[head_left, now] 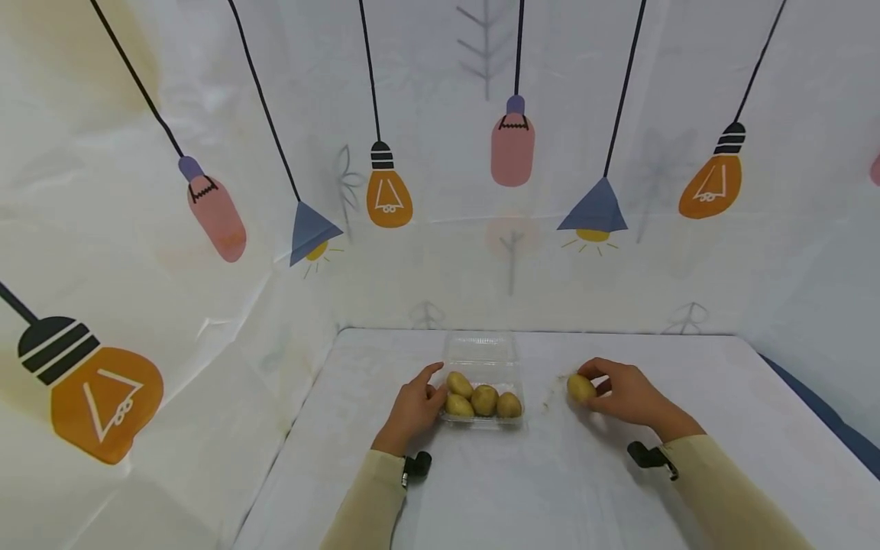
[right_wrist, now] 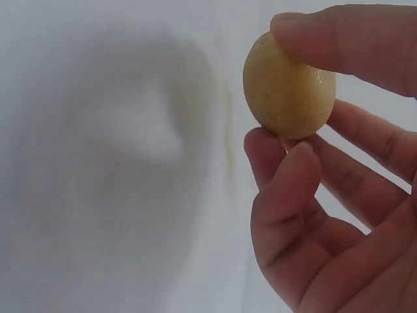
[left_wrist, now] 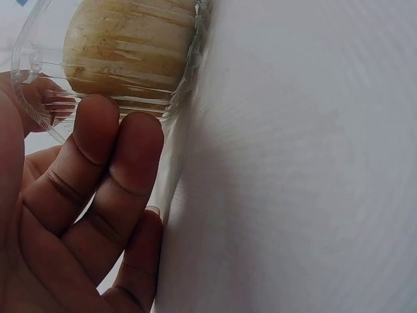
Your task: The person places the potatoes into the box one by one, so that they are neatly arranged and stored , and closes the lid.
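A clear plastic box (head_left: 481,424) with its lid raised at the back stands on the white table. Several small yellow potatoes (head_left: 484,400) lie in it. My left hand (head_left: 414,409) holds the box's left side; in the left wrist view its fingertips (left_wrist: 138,147) press on the ridged wall, with a potato (left_wrist: 130,45) behind the plastic. To the right of the box, my right hand (head_left: 629,393) pinches one potato (right_wrist: 290,88) between thumb and fingers, slightly above the table as seen in the right wrist view.
The white table (head_left: 495,489) has small brownish specks (head_left: 548,399) between the box and the right hand. A white cloth wall (head_left: 440,275) printed with hanging lamps rises behind the table and along its left side.
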